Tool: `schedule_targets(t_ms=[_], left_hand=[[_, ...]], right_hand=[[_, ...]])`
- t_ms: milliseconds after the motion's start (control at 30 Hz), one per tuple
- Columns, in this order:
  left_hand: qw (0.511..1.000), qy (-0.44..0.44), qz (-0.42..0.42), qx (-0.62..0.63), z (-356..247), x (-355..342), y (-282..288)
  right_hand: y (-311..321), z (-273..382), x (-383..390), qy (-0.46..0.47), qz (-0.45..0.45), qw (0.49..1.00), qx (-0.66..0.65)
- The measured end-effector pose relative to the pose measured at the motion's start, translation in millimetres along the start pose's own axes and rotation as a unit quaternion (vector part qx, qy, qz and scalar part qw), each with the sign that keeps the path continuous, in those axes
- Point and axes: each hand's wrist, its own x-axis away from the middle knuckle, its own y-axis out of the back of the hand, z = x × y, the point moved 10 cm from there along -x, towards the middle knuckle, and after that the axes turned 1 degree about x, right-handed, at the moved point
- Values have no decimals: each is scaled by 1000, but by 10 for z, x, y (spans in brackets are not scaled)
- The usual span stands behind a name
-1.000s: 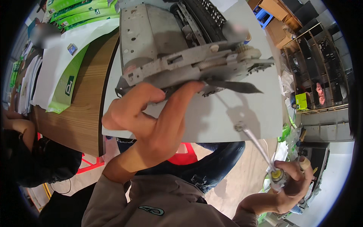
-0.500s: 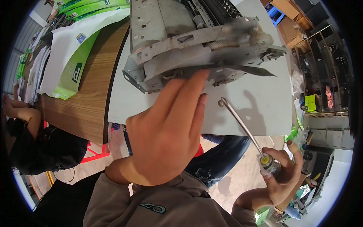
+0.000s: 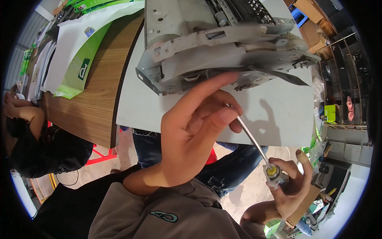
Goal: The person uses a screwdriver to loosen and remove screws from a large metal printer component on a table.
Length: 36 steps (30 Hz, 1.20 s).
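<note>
A grey metal machine frame point(image 3: 215, 40) with cream gears point(image 3: 294, 42) and a dark flat strip point(image 3: 284, 77) along its lower side lies on the pale table. My left hand point(image 3: 187, 135) is below it, index finger stretched up to the strip, other fingers and thumb curled around the tip of the screwdriver point(image 3: 250, 135); anything between them is hidden. My right hand point(image 3: 292, 187), lower right, grips the screwdriver's clear handle with its yellow end, the steel shaft pointing up-left toward my left hand.
Pale table point(image 3: 290, 119); wooden desk point(image 3: 95, 119) at left with green packs, paper sheets point(image 3: 69, 55) and another person's arm point(image 3: 28, 115). At right, a rack of dark parts point(image 3: 342, 79) and cardboard boxes point(image 3: 312, 36). Red stool point(image 3: 99, 157) under the desk.
My left hand has turned and curled up at the screwdriver tip, where a small screw showed earlier. My right hand has moved slightly left. The machine appears farther right as the view shifted.
</note>
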Motion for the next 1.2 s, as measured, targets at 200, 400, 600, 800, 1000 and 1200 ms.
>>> schedule_targets(t_ms=[200,400,600,800,1000,1200], left_hand=[[998,2,-30,56,119,-69,111],[995,-24,-49,82,163,-102,172],[992,4,-42,121,213,-82,176],[990,-6,-21,141,217,-77,174],[989,-42,-20,139,209,-73,192],[995,-83,0,52,109,-90,170]], right_hand=[[47,-33,12,-95,-79,992,-33],[36,-26,50,-55,-67,996,-14],[2,1,90,-28,-94,995,-20],[12,54,121,22,-99,995,-5],[35,130,135,51,-84,995,13],[54,229,179,70,-73,993,69]])
